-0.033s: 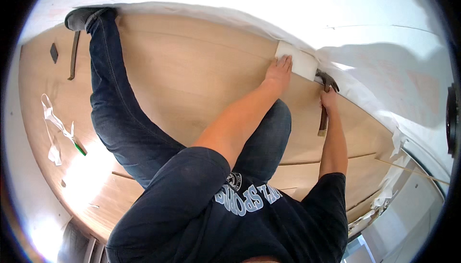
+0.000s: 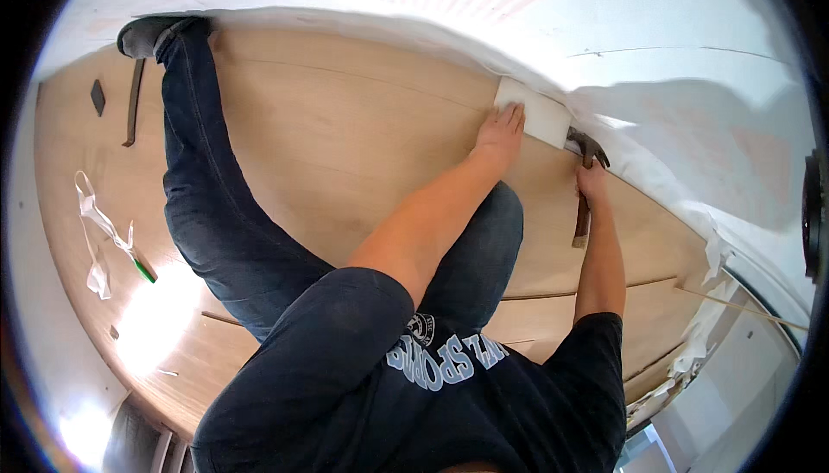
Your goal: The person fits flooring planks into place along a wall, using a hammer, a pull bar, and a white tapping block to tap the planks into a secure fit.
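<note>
So your left hand (image 2: 499,132) was flat, fingers spread, pressing the white block (image 2: 537,116) just past your fingertips at the wall edge. Right hand (image 2: 591,183) was wrapped around the hammer (image 2: 585,181), handle lengthwise toward you, head touching the block's right end.

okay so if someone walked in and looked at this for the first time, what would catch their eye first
Most striking is the white block pressed by the left hand against the far edge of the light wooden floor, where it meets white sheeting. Just right of it, the right hand grips a hammer whose head sits at the block. At far left, a dark pry bar lies on the planks near the person's shoe.
</note>
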